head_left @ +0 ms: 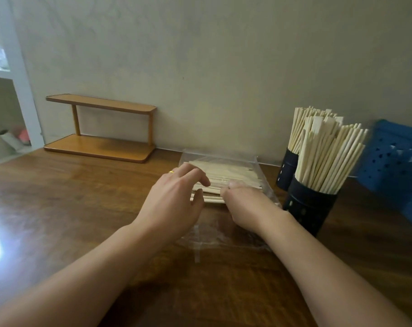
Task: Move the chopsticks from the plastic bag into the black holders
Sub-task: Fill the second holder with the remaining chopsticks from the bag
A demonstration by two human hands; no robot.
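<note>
done: both black holders [308, 206] look full already
left: we see chopsticks [223, 175] remaining in plastic bag [259, 166]
hands: left hand [174, 197] fingers curled loosely over chopsticks; right hand [245, 204] pinches some

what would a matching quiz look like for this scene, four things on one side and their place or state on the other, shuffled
Things:
1. plastic bag
2. near black holder
3. wooden shelf
4. blue basket

Places or states:
A. far right edge
B. against the wall, left
C. lying flat under both hands
D. upright, packed with chopsticks

Pairs: 1-C, 2-D, 3-B, 4-A
</note>
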